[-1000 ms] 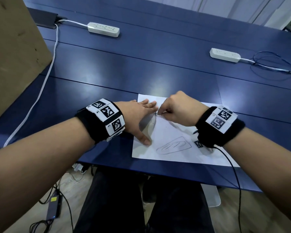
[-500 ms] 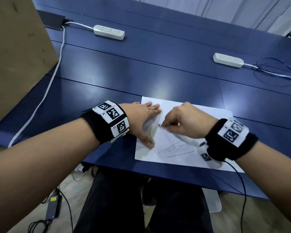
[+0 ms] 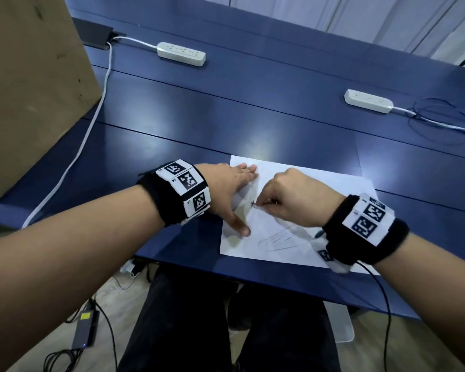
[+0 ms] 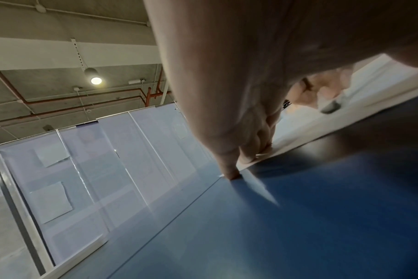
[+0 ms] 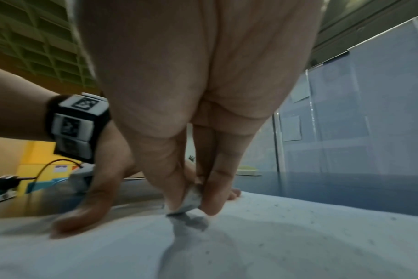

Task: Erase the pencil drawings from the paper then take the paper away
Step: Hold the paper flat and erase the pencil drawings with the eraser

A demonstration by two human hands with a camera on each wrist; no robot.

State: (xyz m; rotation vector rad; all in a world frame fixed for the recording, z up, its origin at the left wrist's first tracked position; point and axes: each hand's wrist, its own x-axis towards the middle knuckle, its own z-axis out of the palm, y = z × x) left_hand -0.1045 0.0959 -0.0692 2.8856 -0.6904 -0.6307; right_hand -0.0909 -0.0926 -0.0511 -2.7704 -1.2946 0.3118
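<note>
Office or lab workspace, probably. Long blue table (image 3: 253, 108) carries 2 white power strips (image 3: 181, 53), upper left and upper right of frame. Exposed concrete ceiling with red pipes (image 4: 84, 105) and pale partition panels (image 4: 122, 169), left of frame.

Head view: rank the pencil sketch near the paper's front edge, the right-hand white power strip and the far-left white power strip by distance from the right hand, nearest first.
1. Pencil sketch, on the white paper just in front of the right hand.
2. Right-hand white power strip, farther back on the blue table, to the right.
3. Far-left white power strip, near the table's back-left.
</note>
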